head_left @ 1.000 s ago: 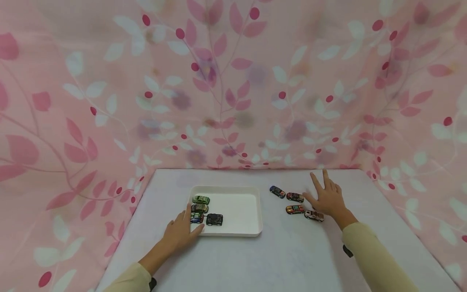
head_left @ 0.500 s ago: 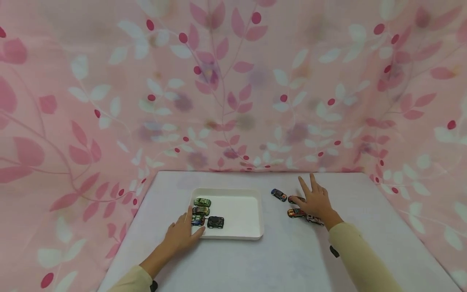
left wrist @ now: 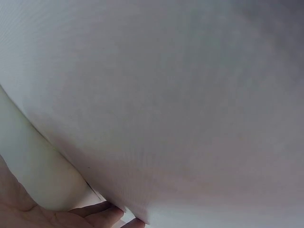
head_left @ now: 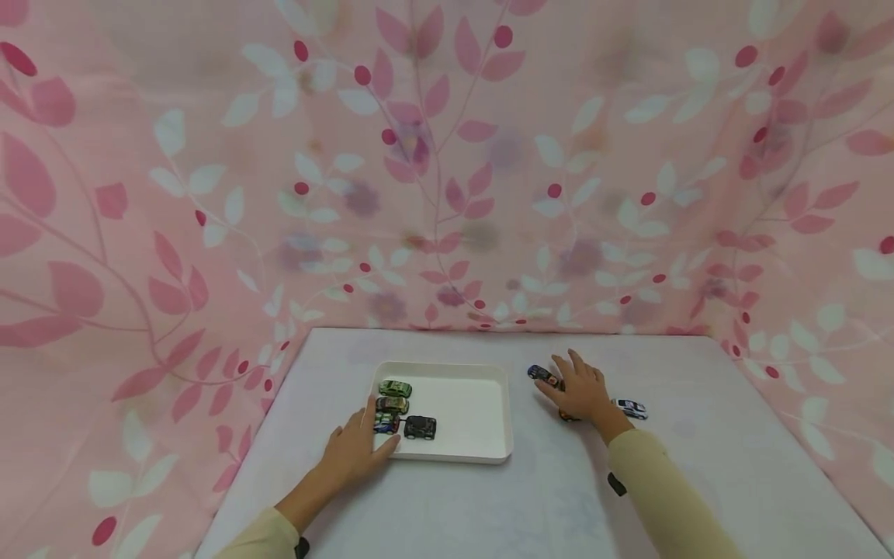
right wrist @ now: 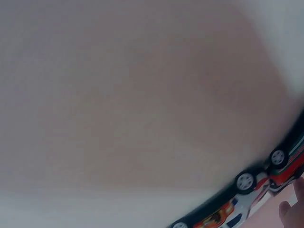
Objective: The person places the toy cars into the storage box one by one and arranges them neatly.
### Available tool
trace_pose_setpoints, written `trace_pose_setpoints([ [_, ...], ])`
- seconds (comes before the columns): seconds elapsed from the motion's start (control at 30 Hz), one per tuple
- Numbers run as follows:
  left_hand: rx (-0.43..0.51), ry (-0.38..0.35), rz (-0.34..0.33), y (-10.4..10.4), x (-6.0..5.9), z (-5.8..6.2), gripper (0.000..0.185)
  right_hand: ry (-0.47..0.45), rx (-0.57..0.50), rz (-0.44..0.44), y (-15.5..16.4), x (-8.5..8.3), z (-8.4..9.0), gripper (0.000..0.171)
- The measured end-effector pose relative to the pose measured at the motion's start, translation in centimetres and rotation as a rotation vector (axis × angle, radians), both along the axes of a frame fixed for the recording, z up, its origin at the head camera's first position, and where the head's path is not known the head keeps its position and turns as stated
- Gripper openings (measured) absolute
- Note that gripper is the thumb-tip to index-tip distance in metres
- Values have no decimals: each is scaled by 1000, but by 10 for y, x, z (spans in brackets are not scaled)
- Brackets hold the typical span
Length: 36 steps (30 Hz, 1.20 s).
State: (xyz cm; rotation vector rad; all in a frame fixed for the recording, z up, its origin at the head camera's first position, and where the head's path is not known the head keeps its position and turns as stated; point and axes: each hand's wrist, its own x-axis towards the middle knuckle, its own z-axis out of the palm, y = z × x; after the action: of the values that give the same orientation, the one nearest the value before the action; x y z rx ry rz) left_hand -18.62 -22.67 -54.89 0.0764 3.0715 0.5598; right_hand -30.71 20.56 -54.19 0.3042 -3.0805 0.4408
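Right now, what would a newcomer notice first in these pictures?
Probably the pink leafy cloth, filling most of the head view behind the table. Next, the white tray, with four toy cars in its left half and the left hand at its near left corner. Right of the tray, the right hand partly covers more toy cars, and a white car sits beside that wrist.

Glossy cars point(head_left: 420, 427), smooth plastic tray point(head_left: 468, 411)
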Motion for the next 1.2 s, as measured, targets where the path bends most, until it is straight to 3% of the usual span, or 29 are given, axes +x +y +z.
trace_pose_setpoints([
  [0.27, 1, 6, 0, 0, -1, -2, 97, -34, -101, -30, -12, -6, -1, 85],
  [0.73, 2, -6, 13, 2, 1, 0, 96, -28, -113, -10, -29, -11, -6, 43],
  [0.9, 6, -14, 7, 3, 2, -1, 97, -64, -174, -49, -33, -10, 2, 40],
  [1.03, 0, -15, 2, 3, 1, -4, 97, -70, -303, -94, -41, -11, 13, 40],
  [1.2, -2, 7, 9, 1, -1, -2, 96, -11, -415, -38, -61, -12, 33, 40],
])
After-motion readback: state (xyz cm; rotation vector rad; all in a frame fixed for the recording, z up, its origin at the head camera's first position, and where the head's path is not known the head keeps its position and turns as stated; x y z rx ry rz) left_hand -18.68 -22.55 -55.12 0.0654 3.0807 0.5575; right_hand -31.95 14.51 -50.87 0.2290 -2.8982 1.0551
